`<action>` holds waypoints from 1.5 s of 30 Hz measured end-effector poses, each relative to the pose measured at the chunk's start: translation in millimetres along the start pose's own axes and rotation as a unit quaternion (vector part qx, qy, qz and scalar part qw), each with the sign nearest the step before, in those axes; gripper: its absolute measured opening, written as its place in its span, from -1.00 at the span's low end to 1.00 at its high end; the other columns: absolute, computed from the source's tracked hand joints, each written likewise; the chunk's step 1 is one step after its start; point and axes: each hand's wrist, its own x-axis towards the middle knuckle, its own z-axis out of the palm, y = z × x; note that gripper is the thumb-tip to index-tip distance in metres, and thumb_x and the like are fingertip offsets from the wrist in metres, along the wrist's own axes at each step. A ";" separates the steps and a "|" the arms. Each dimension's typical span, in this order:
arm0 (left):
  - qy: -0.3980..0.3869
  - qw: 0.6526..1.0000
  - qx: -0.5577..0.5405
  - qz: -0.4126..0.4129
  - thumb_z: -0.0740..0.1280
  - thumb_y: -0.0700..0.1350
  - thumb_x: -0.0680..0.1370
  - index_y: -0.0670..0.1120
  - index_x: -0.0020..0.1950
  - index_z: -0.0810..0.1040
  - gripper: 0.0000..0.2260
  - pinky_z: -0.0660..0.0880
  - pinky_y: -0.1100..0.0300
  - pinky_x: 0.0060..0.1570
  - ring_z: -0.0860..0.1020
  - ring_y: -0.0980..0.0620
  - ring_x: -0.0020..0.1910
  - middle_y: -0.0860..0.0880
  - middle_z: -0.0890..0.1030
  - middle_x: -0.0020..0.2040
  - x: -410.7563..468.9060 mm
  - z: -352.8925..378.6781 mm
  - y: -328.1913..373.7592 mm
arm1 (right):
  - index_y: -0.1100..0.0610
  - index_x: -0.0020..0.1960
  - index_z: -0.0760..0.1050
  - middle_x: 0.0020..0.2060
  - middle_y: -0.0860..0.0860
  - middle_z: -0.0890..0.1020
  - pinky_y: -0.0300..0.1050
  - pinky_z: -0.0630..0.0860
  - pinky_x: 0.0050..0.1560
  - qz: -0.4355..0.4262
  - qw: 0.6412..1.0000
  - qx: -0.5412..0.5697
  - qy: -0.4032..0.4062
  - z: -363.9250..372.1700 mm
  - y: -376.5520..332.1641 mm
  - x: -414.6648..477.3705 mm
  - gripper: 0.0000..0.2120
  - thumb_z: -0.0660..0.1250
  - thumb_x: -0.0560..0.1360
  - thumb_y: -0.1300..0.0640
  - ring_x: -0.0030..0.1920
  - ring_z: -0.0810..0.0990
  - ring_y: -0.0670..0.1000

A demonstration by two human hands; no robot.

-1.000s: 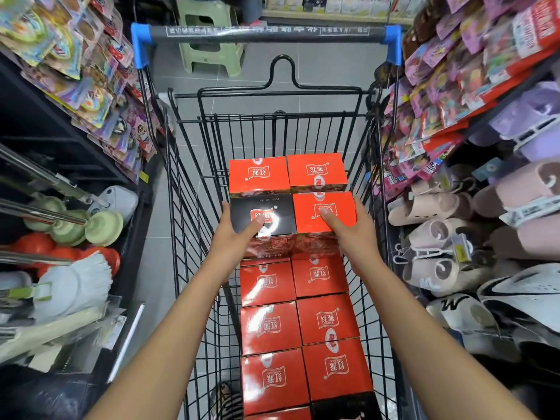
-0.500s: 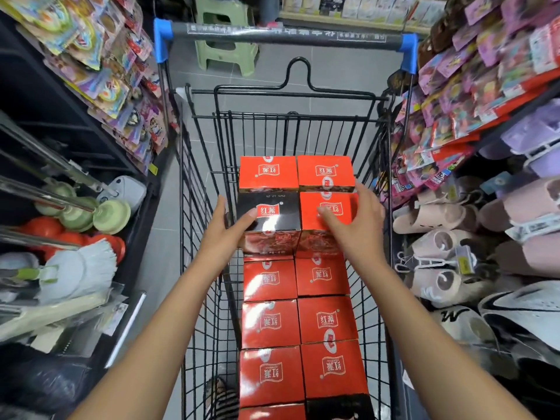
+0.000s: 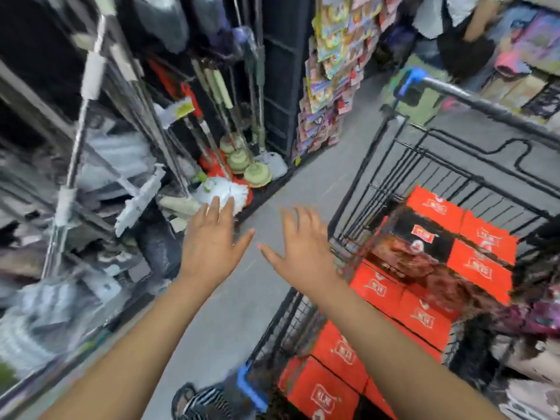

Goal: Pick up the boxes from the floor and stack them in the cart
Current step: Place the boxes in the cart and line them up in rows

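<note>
Our left hand (image 3: 209,247) and right hand (image 3: 303,250) hover empty and spread beside the cart (image 3: 485,106) of boxes (image 3: 481,268), probably to fetch more.

Bright, even shop light casts no hard shadows, while motion blur and blocky smearing break up the shelves (image 3: 91,183) left of the left hand (image 3: 212,247) and the boxes (image 3: 481,265) right of the right hand (image 3: 303,250), both hands sharper, straight lines bowing toward the frame's edges.

free: floor strip (image 3: 318,171) | blocked: mops (image 3: 239,160) left, cart (image 3: 472,99) right
</note>
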 end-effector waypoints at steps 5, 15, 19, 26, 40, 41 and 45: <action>0.003 0.990 0.071 -0.124 0.25 0.21 0.48 -0.20 0.35 0.45 -0.39 0.38 -0.22 0.23 0.43 -0.36 0.27 -0.33 0.47 0.30 -87.4 -41.9 -126.8 | 0.18 0.32 0.40 0.16 0.21 0.52 0.12 0.48 0.09 -0.126 0.987 -0.039 -0.088 30.4 -123.0 2.4 -0.27 0.43 0.33 -0.25 0.15 0.50 0.27; 0.035 0.924 0.081 -0.371 0.25 0.24 0.37 -0.19 0.22 0.55 -0.39 0.46 -0.21 0.09 0.53 -0.36 0.10 -0.31 0.58 0.13 -351.3 -95.7 -356.1 | 0.16 0.41 0.34 0.22 0.21 0.48 0.11 0.35 0.23 -0.389 0.899 -0.066 -0.187 120.7 -444.8 -98.4 -0.32 0.27 0.46 -0.26 0.25 0.41 0.25; 0.065 0.875 0.072 -0.475 0.22 0.26 0.36 -0.21 0.19 0.57 -0.36 0.43 -0.25 0.10 0.53 -0.37 0.10 -0.31 0.59 0.09 -472.0 -106.4 -424.1 | 0.16 0.41 0.31 0.28 0.21 0.44 0.08 0.30 0.27 -0.477 0.844 -0.054 -0.238 159.6 -561.5 -170.6 -0.31 0.32 0.45 -0.25 0.28 0.36 0.24; 0.091 0.757 0.030 -0.646 0.07 0.33 0.40 -0.19 0.24 0.56 -0.29 0.42 -0.24 0.12 0.52 -0.36 0.15 -0.29 0.57 0.17 -653.0 -99.0 -478.3 | 0.13 0.42 0.27 0.26 0.17 0.42 0.05 0.31 0.27 -0.611 0.728 -0.099 -0.294 210.3 -707.7 -297.0 -0.28 0.28 0.45 -0.31 0.29 0.35 0.20; 0.073 0.442 -0.051 -0.893 0.22 0.35 0.46 -0.06 0.41 0.34 -0.33 0.30 -0.10 0.27 0.36 -0.24 0.35 -0.20 0.41 0.38 -916.7 -68.4 -573.3 | 0.14 0.42 0.24 0.31 0.18 0.39 0.07 0.30 0.28 -0.805 0.440 -0.152 -0.367 313.8 -968.2 -551.5 -0.31 0.24 0.49 -0.29 0.32 0.32 0.21; 0.074 0.423 -0.062 -0.901 0.22 0.35 0.46 -0.05 0.40 0.36 -0.34 0.30 -0.10 0.26 0.37 -0.24 0.34 -0.19 0.42 0.37 -930.0 -67.9 -579.1 | 0.14 0.43 0.23 0.32 0.18 0.39 0.06 0.29 0.28 -0.812 0.421 -0.161 -0.370 319.0 -985.8 -567.5 -0.30 0.24 0.49 -0.29 0.32 0.32 0.21; 0.093 0.347 -0.067 -0.931 0.28 0.31 0.43 -0.08 0.34 0.44 -0.37 0.32 -0.11 0.22 0.43 -0.23 0.26 -0.19 0.51 0.25 -986.0 -58.2 -592.0 | 0.14 0.46 0.22 0.32 0.18 0.39 0.04 0.26 0.30 -0.849 0.344 -0.176 -0.361 338.2 -1049.6 -637.4 -0.28 0.22 0.49 -0.31 0.34 0.31 0.20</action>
